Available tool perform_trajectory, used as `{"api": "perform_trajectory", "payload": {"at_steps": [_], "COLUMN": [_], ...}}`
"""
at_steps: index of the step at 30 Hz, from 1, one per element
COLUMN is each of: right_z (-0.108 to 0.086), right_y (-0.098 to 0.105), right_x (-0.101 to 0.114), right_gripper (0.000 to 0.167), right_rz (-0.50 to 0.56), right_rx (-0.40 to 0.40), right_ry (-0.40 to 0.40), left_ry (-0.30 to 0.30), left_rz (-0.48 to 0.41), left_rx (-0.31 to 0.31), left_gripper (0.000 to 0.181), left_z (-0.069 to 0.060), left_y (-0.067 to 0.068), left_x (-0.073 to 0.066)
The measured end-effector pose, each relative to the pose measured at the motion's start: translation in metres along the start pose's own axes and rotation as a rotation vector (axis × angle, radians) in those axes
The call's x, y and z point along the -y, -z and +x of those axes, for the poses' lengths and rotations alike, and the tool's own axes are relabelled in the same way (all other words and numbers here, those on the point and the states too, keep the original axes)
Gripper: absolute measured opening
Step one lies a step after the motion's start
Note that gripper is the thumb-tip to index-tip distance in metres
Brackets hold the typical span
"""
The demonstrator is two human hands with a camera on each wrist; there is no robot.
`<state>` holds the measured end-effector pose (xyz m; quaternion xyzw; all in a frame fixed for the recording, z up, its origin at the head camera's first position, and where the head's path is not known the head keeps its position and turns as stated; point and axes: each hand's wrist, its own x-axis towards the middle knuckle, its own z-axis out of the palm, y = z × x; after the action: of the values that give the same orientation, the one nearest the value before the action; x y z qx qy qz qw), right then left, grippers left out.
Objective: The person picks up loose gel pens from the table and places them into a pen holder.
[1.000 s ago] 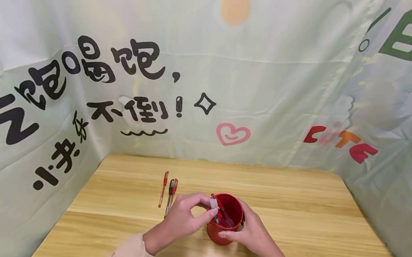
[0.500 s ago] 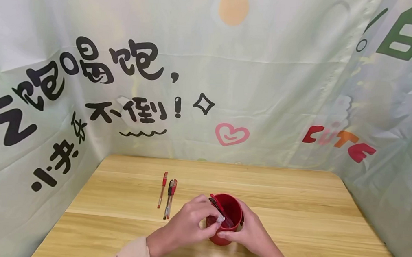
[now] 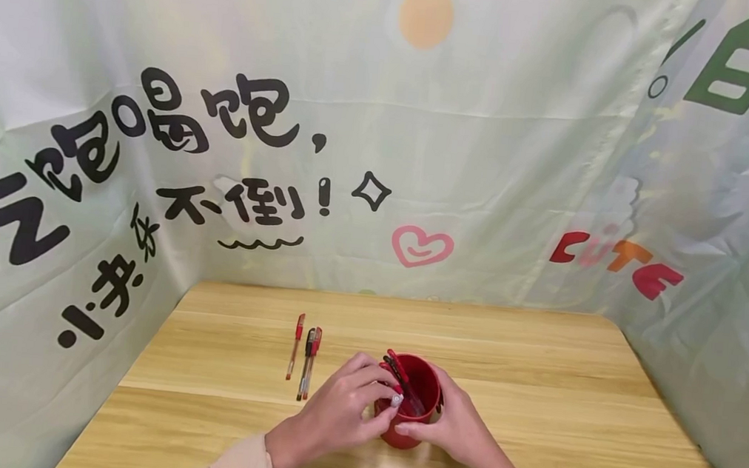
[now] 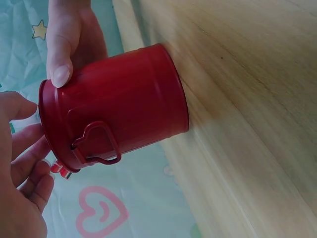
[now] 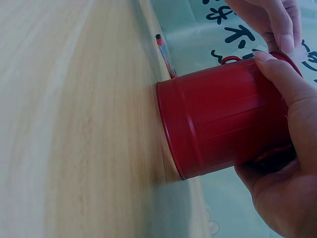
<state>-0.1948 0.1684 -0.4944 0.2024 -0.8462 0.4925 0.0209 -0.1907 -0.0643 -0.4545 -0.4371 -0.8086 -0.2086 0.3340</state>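
A red metal cup (image 3: 397, 434) with wire side handles stands upright on the table. My right hand (image 3: 458, 420) grips it from the right, thumb on the near side below the rim. Several red and dark pens (image 3: 398, 366) lean inside against the left part of the rim. Over that rim, my left hand (image 3: 346, 402) pinches a small whitish thing (image 3: 396, 399) between thumb and forefinger; its kind is hidden by the fingers. In the left wrist view the left fingers (image 4: 34, 163) lie beside the pen tops (image 4: 62, 169) at the mouth.
On the wooden table (image 3: 538, 352), left of the cup, lie a red-capped pen (image 3: 296, 342) and, beside it, a black-capped pen (image 3: 307, 354) and another red-capped pen (image 3: 316, 344) close together. Printed cloth (image 3: 338, 37) hangs behind the table and at its sides.
My left hand has moved the whitish thing from the cup's left rim slightly right and down, over the near part of the mouth. The right hand has kept its grip.
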Motion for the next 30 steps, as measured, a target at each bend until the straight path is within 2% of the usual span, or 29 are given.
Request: {"api": "perform_trajectory", "payload": {"at_steps": [10, 19, 26, 30], "right_z": [-0.001, 0.000, -0.001, 0.000], "right_y": [-0.001, 0.001, 0.000, 0.000], "right_x": [0.000, 0.002, 0.004, 0.004], "right_gripper": [0.095, 0.096, 0.097, 0.098], "right_rz": [0.006, 0.000, -0.013, -0.016], "right_rx": [-0.003, -0.011, -0.016, -0.020], "right_ry": [-0.004, -0.002, -0.005, -0.015], "left_ry": [0.027, 0.097, 0.145, 0.250], "left_rz": [-0.019, -0.070, -0.077, -0.026], "left_rx": [0.000, -0.085, -0.178, -0.203], "left_gripper": [0.010, 0.023, 0.032, 0.033], "left_z": [-0.003, -0.002, 0.003, 0.004], "left_y": [0.002, 0.010, 0.021, 0.027], "left_x": [0.001, 0.006, 0.023, 0.039]}}
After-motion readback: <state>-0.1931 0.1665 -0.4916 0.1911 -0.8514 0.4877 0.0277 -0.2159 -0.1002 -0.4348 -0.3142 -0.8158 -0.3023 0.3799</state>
